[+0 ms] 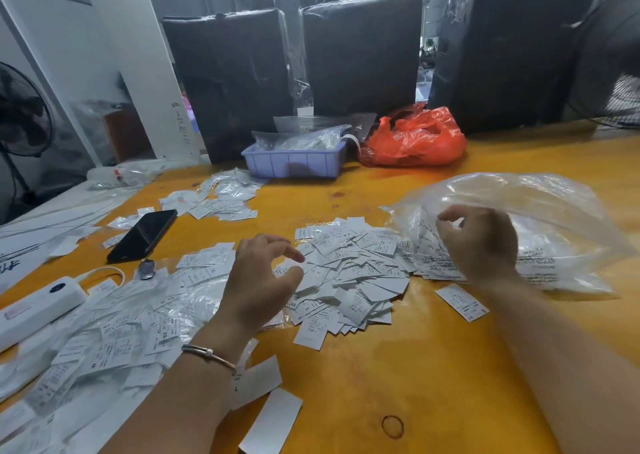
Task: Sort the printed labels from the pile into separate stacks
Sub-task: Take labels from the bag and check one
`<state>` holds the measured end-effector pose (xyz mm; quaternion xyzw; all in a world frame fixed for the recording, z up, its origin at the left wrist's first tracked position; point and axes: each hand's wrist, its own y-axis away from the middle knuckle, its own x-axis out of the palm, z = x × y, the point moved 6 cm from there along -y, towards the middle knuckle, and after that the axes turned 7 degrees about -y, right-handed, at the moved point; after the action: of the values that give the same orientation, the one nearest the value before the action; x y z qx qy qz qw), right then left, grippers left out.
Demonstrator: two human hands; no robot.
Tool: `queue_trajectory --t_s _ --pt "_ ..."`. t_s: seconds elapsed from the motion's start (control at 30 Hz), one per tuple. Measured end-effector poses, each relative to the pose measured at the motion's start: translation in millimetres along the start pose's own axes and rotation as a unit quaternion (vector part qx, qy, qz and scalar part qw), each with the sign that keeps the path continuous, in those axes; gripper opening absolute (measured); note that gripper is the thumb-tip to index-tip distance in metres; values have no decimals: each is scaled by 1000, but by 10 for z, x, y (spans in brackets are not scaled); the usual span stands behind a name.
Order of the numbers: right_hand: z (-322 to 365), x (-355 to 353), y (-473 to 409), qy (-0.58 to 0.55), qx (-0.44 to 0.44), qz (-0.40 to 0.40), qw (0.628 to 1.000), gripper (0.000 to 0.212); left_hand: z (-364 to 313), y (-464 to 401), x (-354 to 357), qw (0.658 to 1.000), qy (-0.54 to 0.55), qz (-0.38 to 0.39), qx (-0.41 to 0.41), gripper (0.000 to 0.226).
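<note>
A loose pile of small white printed labels [346, 273] lies mid-table on the yellow table [433, 367]. My left hand [263, 277] hovers over the pile's left edge, fingers loosely curled, thumb and forefinger apart, holding nothing. My right hand [481, 242] is to the right of the pile, its curled fingers pinching a puffed clear plastic bag [519, 194] with printed text on it. More labels lie spread over plastic sleeves [114, 332] at the left, and another group of labels [221, 204] lies farther back. A single label [462, 302] lies under my right forearm.
A black phone [143, 235] and a white power strip [38, 306] lie at the left. A purple tray [294, 163], a red plastic bag [415, 138] and black wrapped boxes [228, 79] stand at the back. A rubber band [392, 426] lies near the front.
</note>
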<state>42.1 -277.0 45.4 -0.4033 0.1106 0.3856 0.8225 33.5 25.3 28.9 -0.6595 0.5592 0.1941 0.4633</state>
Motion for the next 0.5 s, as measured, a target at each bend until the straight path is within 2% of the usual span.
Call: queue_trajectory --t_s 0.07,0.13,0.2,0.23,0.33,0.4,0.5 --pt "178 132 121 -166 33 99 981 7 -68 18 49 998 38 30 27 23" --pt "391 327 321 -323 88 239 911 7 -132 44 96 990 110 79 34 23" --pt "544 482 511 -391 113 350 843 5 -199 78 156 972 187 144 21 36" --pt "595 523 575 -402 108 381 826 8 -228 92 185 960 217 175 14 45" --pt "678 548 654 -415 77 392 817 8 -294 125 234 934 280 220 10 48" --pt "685 562 675 -420 76 397 813 10 -304 133 239 927 307 215 5 38" --pt "642 556 615 -425 80 382 817 13 -260 122 217 933 313 175 -10 17"
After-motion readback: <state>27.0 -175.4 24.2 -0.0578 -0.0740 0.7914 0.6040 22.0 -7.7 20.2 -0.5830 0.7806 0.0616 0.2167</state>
